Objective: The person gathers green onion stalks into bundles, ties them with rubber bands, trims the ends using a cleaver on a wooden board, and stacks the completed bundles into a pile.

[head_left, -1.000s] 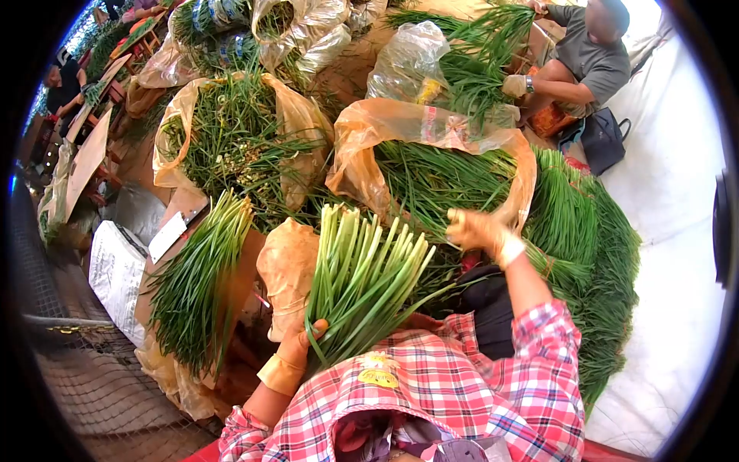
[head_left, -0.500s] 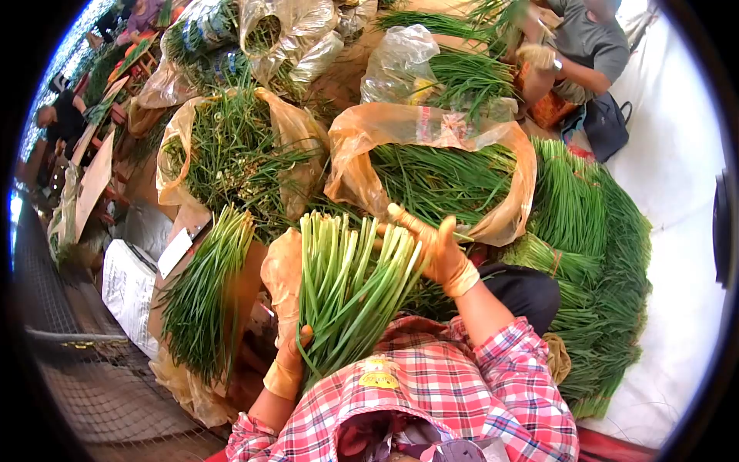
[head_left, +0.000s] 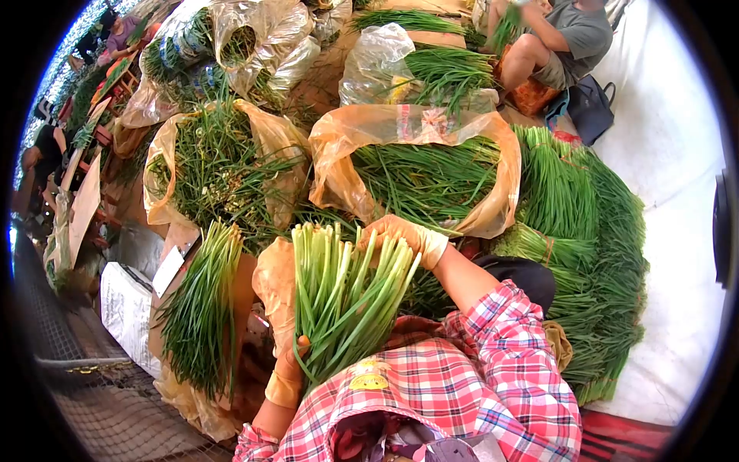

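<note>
1. Lying before the red-and-white plaid shirt [head_left: 454, 377], the thick bundle of long green leaves with pale stems [head_left: 346, 312] has its pale ends directed away from the person.
2. The left hand [head_left: 289, 365], in a yellowish glove, has its grip clamped on the leafy part of this bundle, the thumb over the leaves.
3. The right hand [head_left: 402, 233], in a similar glove, is at the pale ends with bent fingers; whether its grip is together on some stems, I cannot tell.
4. On the left, just beside the bundle, is a tan wrinkled covering [head_left: 275, 285]; past it lies a second green bunch [head_left: 202, 316].
5. Beyond the hands, an open orange-tinted plastic bag [head_left: 506, 189] contains green leaves.
6. At the right, a wide green pile [head_left: 612, 269] lies beside a white sheet [head_left: 681, 200].
</note>
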{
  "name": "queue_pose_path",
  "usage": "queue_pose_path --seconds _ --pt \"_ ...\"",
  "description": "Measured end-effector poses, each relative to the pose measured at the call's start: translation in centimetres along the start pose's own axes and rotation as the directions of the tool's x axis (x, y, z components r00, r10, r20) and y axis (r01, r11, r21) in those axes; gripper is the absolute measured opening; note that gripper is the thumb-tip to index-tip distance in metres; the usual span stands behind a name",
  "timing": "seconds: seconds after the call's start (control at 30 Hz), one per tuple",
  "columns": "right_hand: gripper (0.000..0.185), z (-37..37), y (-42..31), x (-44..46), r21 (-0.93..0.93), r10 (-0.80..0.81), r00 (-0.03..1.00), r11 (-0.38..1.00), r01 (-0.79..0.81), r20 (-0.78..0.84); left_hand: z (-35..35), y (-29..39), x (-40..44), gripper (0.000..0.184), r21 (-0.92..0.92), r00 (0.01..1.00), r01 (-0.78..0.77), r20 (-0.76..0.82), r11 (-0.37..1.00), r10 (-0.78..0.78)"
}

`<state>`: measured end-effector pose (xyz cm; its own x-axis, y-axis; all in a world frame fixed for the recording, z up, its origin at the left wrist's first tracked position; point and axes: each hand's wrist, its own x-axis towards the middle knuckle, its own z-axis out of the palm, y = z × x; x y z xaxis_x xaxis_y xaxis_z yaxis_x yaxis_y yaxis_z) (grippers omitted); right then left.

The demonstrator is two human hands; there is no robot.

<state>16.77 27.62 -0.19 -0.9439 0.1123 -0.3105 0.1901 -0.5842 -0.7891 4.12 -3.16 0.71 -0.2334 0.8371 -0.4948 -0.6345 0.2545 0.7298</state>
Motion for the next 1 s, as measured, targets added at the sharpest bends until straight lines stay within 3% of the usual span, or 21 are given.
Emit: queue_pose_path --seconds 0.07,0.1,0.13,0.2,0.23,0.33,0.4,0.43,0.47,0.5,0.57,0.6,0.63,0.67,0.7,0.73,0.77,0.8,0.87,0.9,1.0 --pt "0.022 0.8 -0.7 -0.5 -0.098 0.064 0.987 0.992 -0.079 -0.146 -1.0 -0.8 -0.2 0.069 -0.001 0.995 0.023 -0.101 1.0 -0.023" --pt "0.024 -0.4 -0.1 -0.3 -0.284 -0.055 0.969 0.959 -0.016 -0.239 -1.7 -1.8 -0.1 0.067 -0.037 0.989 0.003 -0.144 0.999 -0.008" --pt "0.026 -1.4 -0.3 -0.7 -0.483 -0.252 0.94 0.868 0.114 -0.231 -2.4 -2.7 0.0 0.064 -0.072 0.982 -0.02 -0.188 0.997 0.006" --pt "0.027 -3.0 -1.3 -2.3 -0.236 -0.224 0.889 0.962 0.137 -0.398 -2.4 -2.3 1.7 0.063 -0.104 0.982 -0.06 -0.183 0.993 0.041" --pt "0.028 -4.3 -1.8 -3.2 -0.248 -0.265 0.838 0.955 0.161 -0.477 -1.8 -1.6 2.8 0.063 -0.111 0.985 -0.078 -0.161 0.991 0.06" --pt "0.022 -9.4 -3.3 -7.3 -0.217 -0.363 0.539 0.924 0.316 -0.76 0.2 1.1 6.3 0.063 -0.122 0.986 -0.156 -0.084 0.98 0.146" --pt "0.023 -15.0 -3.4 -10.8 -0.39 -0.419 0.355 0.908 0.154 -0.836 0.4 2.0 6.8 0.063 -0.149 0.981 -0.19 -0.054 0.97 0.184" --pt "0.024 -14.6 -3.7 -13.1 -0.697 -0.64 0.275 0.66 -0.281 -0.717 0.2 2.3 6.6 0.062 -0.164 0.979 -0.203 -0.043 0.965 0.199" --pt "0.025 -14.9 -3.0 -14.5 -0.728 -0.7 0.334 0.388 -0.566 -0.632 -0.2 2.1 6.2 0.062 -0.174 0.979 -0.205 -0.034 0.963 0.203" --pt "0.025 -15.2 -2.3 -16.0 -0.637 -0.749 0.387 0.06 -0.768 -0.538 -0.7 2.0 5.3 0.062 -0.18 0.977 -0.212 -0.038 0.961 0.209" --pt "0.025 -14.7 0.7 -14.8 -0.444 -0.406 0.528 -0.286 -0.849 -0.746 -2.2 0.9 2.4 0.062 -0.204 0.982 -0.189 -0.061 0.961 0.18" --pt "0.024 -12.5 0.6 -14.0 -0.391 -0.108 0.496 -0.481 -0.785 -0.862 -3.0 -0.5 0.6 0.062 -0.228 0.987 -0.157 -0.063 0.961 0.146" --pt "0.041 -10.2 0.1 -13.8 -0.619 0.079 0.651 -0.412 -0.668 -0.755 -3.7 -1.5 -0.7 0.062 -0.247 0.99 -0.133 -0.071 0.96 0.119" --pt "0.062 -6.9 0.3 -13.7 -0.765 -0.14 0.835 -0.342 -0.546 -0.533 -4.2 -2.5 -1.8 0.062 -0.251 0.992 -0.117 -0.08 0.961 0.099" --pt "0.085 -4.3 -0.1 -12.5 -0.836 -0.1 0.843 -0.109 -0.537 -0.528 -4.7 -3.3 -1.6 0.064 -0.262 0.99 -0.104 -0.12 0.96 0.074" --pt "0.098 -4.3 1.8 -12.2 -0.923 -0.234 0.922 0.308 -0.232 -0.31 -5.3 -3.9 -1.5 0.057 -0.238 0.989 -0.113 -0.116 0.965 0.087" --pt "0.098 -2.8 2.0 -11.5 -0.762 -0.049 0.953 0.613 -0.208 -0.3 -5.7 -4.2 -1.3 0.052 -0.215 0.989 -0.123 -0.112 0.969 0.1" --pt "0.1 -3.1 4.8 -10.5 -0.455 -0.037 0.981 0.889 -0.054 -0.19 -5.6 -4.2 -1.2 0.054 -0.183 0.981 -0.124 -0.171 0.975 0.092" --pt "0.092 -2.7 8.8 -8.1 -0.014 0.04 0.994 0.999 -0.041 -0.099 -5.1 -3.9 -1.1 0.054 -0.167 0.981 -0.121 -0.173 0.979 0.091" --pt "0.092 -2.0 9.2 -6.8 -0.014 0.038 0.994 0.999 -0.04 -0.098 -4.9 -3.6 -0.8 0.055 -0.154 0.982 -0.124 -0.158 0.98 0.099" --pt "0.083 0.2 9.9 -2.8 0.371 -0.396 0.904 0.873 0.316 0.162 -4.2 -2.9 0.3 0.057 -0.081 0.987 -0.143 -0.082 0.986 0.137"
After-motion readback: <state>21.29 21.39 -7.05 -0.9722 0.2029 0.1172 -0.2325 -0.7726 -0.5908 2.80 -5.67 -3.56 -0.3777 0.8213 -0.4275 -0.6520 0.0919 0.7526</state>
